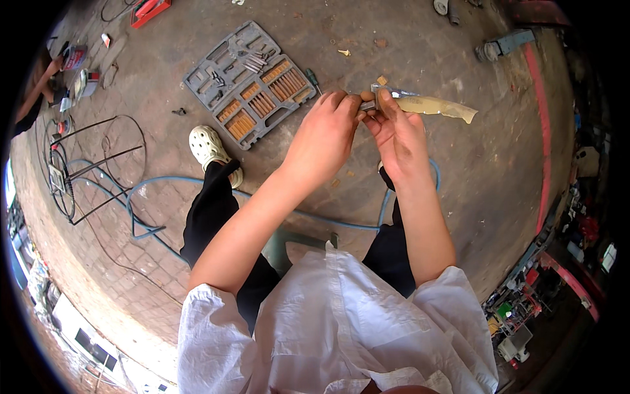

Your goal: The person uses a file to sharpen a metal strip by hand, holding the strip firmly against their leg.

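Note:
My left hand (pixel 331 131) is closed, its fingertips round a small dark metal piece (pixel 367 105) in front of me. My right hand (pixel 400 138) grips the same metal piece from the right, thumb up on it. At my right fingertips a shiny metal object lies along a torn beige strip (pixel 440 107) that sticks out to the right; what exactly joins them I cannot make out. Beyond my hands on the floor lies an open grey case (pixel 203 85) with rows of copper-coloured and silver parts. A screwdriver (pixel 312 79) lies beside the case.
A blue hose (pixel 164 180) runs around my feet and stool (pixel 275 246). A black wire frame (pixel 98 157) stands at left, near another person's arm (pixel 39 92). A red tray (pixel 151 13) sits at the back, a blue metal part (pixel 508 46) at back right, clutter along the right edge.

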`<state>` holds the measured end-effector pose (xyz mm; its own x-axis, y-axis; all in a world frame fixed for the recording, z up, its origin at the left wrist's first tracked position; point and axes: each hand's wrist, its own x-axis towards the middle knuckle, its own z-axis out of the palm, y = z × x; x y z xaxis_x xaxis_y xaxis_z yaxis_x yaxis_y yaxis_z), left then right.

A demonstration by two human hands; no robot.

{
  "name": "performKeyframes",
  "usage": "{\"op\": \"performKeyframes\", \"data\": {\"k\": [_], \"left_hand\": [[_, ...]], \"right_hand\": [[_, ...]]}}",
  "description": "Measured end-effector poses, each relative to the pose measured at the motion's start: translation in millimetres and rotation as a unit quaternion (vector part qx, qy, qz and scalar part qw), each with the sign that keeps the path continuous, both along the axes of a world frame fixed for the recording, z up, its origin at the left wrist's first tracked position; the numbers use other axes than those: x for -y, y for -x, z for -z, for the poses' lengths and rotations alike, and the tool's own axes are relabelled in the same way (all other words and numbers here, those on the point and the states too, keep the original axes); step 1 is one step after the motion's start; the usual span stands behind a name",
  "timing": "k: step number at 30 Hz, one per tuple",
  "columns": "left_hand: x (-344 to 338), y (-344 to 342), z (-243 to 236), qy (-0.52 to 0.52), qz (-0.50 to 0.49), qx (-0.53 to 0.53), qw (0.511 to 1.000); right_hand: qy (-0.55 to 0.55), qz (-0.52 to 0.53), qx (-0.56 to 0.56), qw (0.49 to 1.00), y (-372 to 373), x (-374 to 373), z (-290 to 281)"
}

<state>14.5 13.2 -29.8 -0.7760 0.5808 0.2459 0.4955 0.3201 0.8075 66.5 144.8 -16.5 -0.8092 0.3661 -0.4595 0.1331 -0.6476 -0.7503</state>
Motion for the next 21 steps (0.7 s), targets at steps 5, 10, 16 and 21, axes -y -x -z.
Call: {"op": "performKeyframes", "data": {"k": [5,10,16,21], "left_hand": [[5,2,-5,0.025,0.017,0.029,0.999],[7,1,-8,0.054,0.034,0.049,0.997],[7,3,-6,0.057,0.089,0.12,0.987],[6,0,-4,0.039,0.086,0.137,0.986]], "right_hand": [[0.018,-0.035,-0.025,0.999,-3,-6,1],[0.012,-0.051,-0.037,0.998,-5,-6,-9],[0.029,-0.067,-0.075,0.994,-12,-11,-6],[-0.052,-0.057,-0.044,0.996,-12,-5,-2]]}}
